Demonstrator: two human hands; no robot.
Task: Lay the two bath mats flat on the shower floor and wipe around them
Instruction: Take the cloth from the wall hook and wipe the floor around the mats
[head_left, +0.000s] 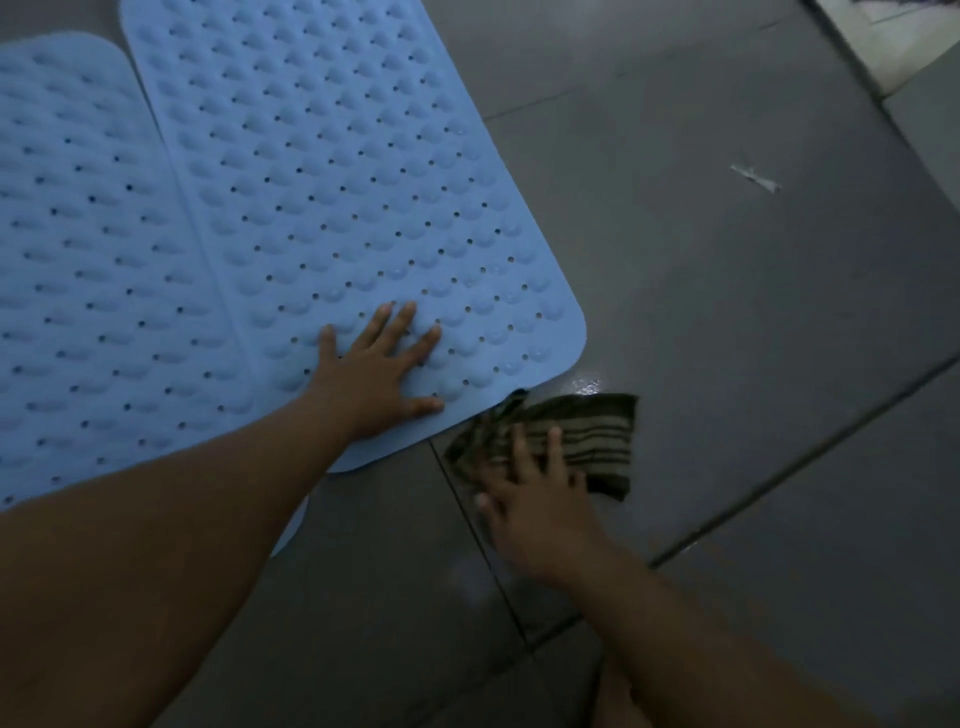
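While left hand (376, 371) presses flat, fingers spread, on the mat (332, 171), right hand (535, 493) just beside it pins a rag (587, 434) to the floor (727, 312), open-palmed.

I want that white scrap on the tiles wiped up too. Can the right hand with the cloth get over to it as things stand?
Probably yes. The right hand presses the striped cloth on bare floor, and only open grey tile lies between it and the white scrap; it may need a stretch.

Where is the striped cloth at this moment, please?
In the head view, the striped cloth lies on the grey tiled floor at lower centre-right, under the right hand, just off the near corner of the right-hand blue mat.
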